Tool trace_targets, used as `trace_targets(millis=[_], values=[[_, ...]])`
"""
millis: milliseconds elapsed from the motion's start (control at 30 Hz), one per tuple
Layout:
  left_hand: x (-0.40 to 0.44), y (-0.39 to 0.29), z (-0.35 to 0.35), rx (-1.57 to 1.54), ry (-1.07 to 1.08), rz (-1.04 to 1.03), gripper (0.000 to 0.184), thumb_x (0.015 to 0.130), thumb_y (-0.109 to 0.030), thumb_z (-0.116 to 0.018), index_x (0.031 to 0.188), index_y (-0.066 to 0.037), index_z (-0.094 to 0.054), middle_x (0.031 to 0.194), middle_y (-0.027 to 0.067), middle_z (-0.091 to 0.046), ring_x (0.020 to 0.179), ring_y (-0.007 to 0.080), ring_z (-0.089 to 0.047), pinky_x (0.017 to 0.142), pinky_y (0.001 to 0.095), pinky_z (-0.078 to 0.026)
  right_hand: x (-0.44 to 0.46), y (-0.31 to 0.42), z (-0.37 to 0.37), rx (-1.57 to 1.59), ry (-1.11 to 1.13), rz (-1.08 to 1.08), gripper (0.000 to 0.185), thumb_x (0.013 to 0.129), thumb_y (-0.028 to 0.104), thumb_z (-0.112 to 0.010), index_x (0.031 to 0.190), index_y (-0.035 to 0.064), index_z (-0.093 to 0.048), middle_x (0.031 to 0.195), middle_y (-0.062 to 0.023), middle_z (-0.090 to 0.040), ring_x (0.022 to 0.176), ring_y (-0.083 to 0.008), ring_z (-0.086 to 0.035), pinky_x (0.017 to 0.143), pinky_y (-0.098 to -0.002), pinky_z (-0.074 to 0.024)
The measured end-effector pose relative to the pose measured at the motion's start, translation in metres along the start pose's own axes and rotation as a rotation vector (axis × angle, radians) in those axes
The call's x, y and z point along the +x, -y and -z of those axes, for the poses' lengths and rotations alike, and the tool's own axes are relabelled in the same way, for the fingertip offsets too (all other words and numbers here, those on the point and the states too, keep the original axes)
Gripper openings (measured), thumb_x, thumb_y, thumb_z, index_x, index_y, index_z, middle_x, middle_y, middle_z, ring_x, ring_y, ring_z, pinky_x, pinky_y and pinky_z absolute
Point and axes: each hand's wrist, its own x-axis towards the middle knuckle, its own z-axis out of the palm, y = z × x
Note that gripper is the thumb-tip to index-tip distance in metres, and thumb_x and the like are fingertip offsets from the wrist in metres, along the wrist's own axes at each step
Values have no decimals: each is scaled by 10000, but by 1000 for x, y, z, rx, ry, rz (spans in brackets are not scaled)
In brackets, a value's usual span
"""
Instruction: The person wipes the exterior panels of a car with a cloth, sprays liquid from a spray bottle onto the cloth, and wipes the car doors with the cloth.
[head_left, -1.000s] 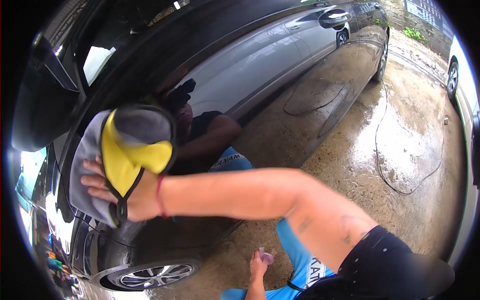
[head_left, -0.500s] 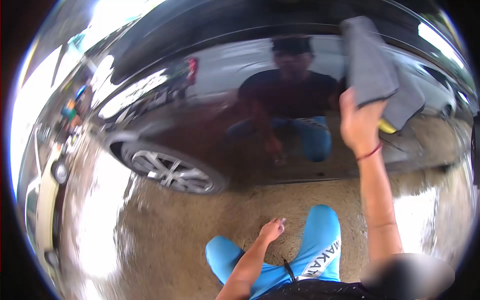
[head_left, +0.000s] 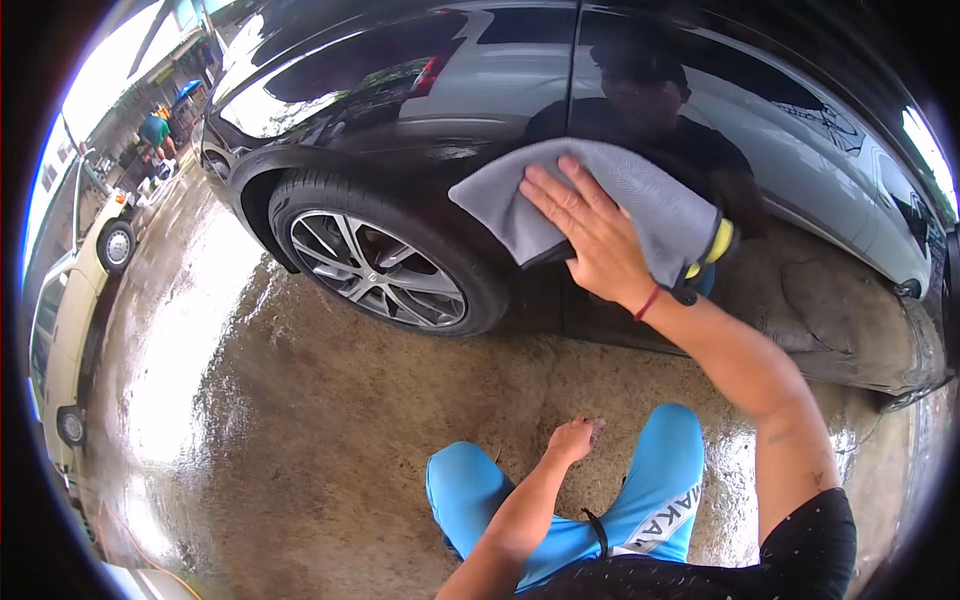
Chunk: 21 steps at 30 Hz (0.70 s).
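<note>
My right hand (head_left: 590,235) holds a grey microfiber cloth (head_left: 655,205) pressed against the dark side of a car (head_left: 400,150). Its fingers lie over the cloth, just behind the front wheel (head_left: 375,270); the thumb side is partly hidden. A yellow patch shows at the cloth's right end. My left hand (head_left: 575,438) hovers between my knees, away from the car, with its fingers curled together. Whether anything is inside those fingers is hidden.
The wet concrete floor (head_left: 330,430) reflects bright light. A cream car (head_left: 65,300) stands at the left. Farther back, a person in a green top (head_left: 155,130) bends over. My knees in blue trousers (head_left: 465,480) are close to the car.
My right hand has brought the cloth left and down from the upper right of the panel toward the front wheel. The view has turned. My left hand remains curled between my knees.
</note>
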Motion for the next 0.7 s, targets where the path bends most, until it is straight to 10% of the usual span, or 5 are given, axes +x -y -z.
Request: trace_targets(millis=[233, 467, 567, 600, 700], values=[[5, 12, -13, -5, 34, 98, 530, 898, -125, -609, 1416, -210, -530, 1330, 186, -596, 1152, 346, -648, 942, 452, -554, 68, 6, 33, -392, -84, -173, 952, 692, 129, -779, 1554, 208, -381, 1630, -7, -317, 1523, -255, -222, 1212, -419, -230], [-5, 10, 16, -30, 151, 176, 517, 863, -241, -697, 1345, -99, -574, 1347, 165, -586, 1166, 325, -645, 957, 440, -535, 24, -25, 5, 149, -66, 50, 923, 667, 0, -636, 1536, 232, -431, 1623, 15, -342, 1517, -315, -247, 1215, -524, -216], [-13, 5, 17, 0, 122, 168, 513, 849, -282, -717, 1300, -70, -595, 1353, 169, -581, 1172, 327, -641, 969, 438, -529, 96, -22, 49, -232, -233, 22, 918, 689, 73, -756, 1536, 190, -421, 1599, -16, -376, 1514, -293, -245, 1243, -470, -211], [-16, 3, 22, 7, 120, 170, 513, 849, -282, -717, 1300, -70, -595, 1353, 169, -581, 1172, 327, -641, 969, 438, -529, 100, -11, 59, -373, -295, 62, 671, 829, 132, -626, 1474, 100, -448, 1368, -151, -524, 1369, -363, -406, 1163, -514, -292], [-23, -8, 34, 20, 113, 183, 525, 844, -328, -721, 1277, -57, -600, 1331, 182, -592, 1168, 339, -642, 970, 446, -529, 56, -4, 49, -327, -6, -28, 901, 689, 173, -789, 1518, 179, -437, 1606, -23, -361, 1505, -297, -260, 1237, -515, -170]])
